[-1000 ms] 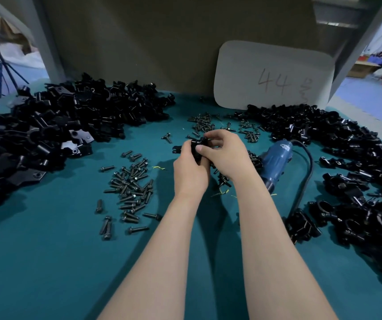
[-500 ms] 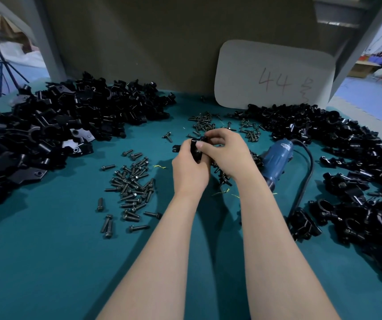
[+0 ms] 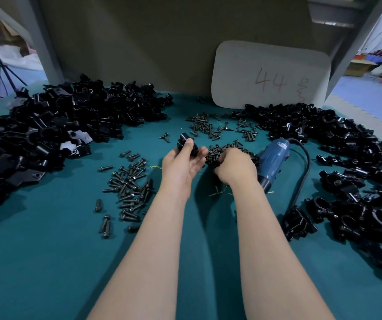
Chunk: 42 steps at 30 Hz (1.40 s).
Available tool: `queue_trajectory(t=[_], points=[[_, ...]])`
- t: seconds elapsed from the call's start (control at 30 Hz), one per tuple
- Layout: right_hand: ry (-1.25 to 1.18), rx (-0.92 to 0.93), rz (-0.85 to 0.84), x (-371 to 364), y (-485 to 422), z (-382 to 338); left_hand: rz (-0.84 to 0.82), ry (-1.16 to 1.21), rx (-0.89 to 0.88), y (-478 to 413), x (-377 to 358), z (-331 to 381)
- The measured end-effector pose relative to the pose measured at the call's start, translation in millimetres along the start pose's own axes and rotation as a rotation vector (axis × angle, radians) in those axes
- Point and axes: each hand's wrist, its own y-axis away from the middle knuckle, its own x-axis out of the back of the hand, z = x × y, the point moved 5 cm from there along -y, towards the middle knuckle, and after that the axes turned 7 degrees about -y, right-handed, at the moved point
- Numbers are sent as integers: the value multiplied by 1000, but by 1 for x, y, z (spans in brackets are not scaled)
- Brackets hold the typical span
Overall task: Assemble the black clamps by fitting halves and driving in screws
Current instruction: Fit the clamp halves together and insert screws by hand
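Teal table; left hand grips clamp (right hand touches screws).

Teal tabletop, olive back panel, white board, blue floor beyond

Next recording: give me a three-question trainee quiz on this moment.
1. Fill in: the white card reads ___.
2. True or false: the left hand holds a black clamp.
3. The fingers of the right hand reach into: A) the white card, B) a screw pile, C) nothing at all.
Key: 1. 44; 2. true; 3. B.
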Motion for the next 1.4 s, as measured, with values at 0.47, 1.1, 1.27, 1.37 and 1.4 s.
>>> queue_trajectory(t=[0.47,1.1,1.27,1.37,1.4], points=[[-758,137,215,29,-2,-3,163,-542,-301,-3,2,1],[-554,333,112,31,13,-33,216,-1030,-429,9,-6,5],[-456,371,122,29,14,-37,226,-1116,-466,12,-9,6],[-428,383,139,27,12,-38,222,-1144,-484,14,-10,6],[-420,389,144,27,12,-39,223,-1162,-489,15,-11,6]])
